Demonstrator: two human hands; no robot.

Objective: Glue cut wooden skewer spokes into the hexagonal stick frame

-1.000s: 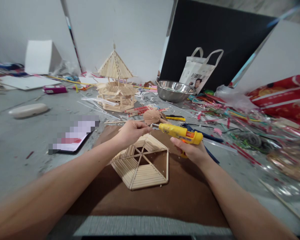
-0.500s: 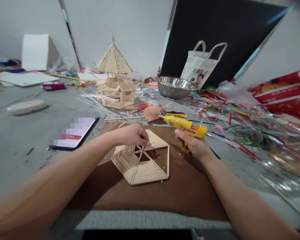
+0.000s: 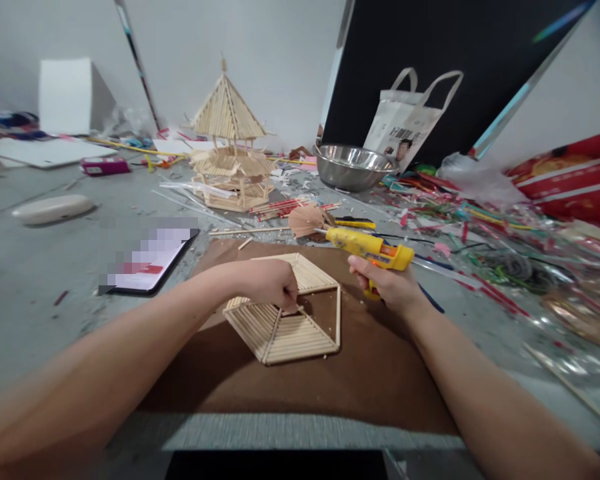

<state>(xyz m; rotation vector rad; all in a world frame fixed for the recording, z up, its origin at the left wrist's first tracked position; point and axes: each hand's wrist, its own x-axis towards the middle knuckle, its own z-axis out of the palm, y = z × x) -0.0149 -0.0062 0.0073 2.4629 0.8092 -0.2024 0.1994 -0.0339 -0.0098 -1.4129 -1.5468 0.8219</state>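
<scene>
A flat six-sided wooden stick panel (image 3: 300, 343) lies ahead of me, its triangular sections split by spokes. Rows of sticks fill several sections; the right one shows brown beneath. Over the panel's middle is my left hand (image 3: 273, 283), thumb and fingers pinched close to the spokes. Whatever sits in that pinch is too small or hidden to make out. To the right, my right hand (image 3: 383, 280) grips a yellow hot glue gun (image 3: 367, 247) by its handle. The gun's nozzle points left, and an orange light glows on it.
Under the panel is a brown sheet (image 3: 370, 383). Behind stand a stick pavilion model (image 3: 230, 143) and a metal bowl (image 3: 355, 170). A phone (image 3: 153, 260) lies left. Beside the gun are a round tan fan-like piece (image 3: 305, 221) and a yellow-black tool (image 3: 355, 222). Scraps clutter the right.
My left hand has shifted down and slightly toward me, from the panel's upper right section to its centre. My right hand keeps the glue gun in nearly the same place.
</scene>
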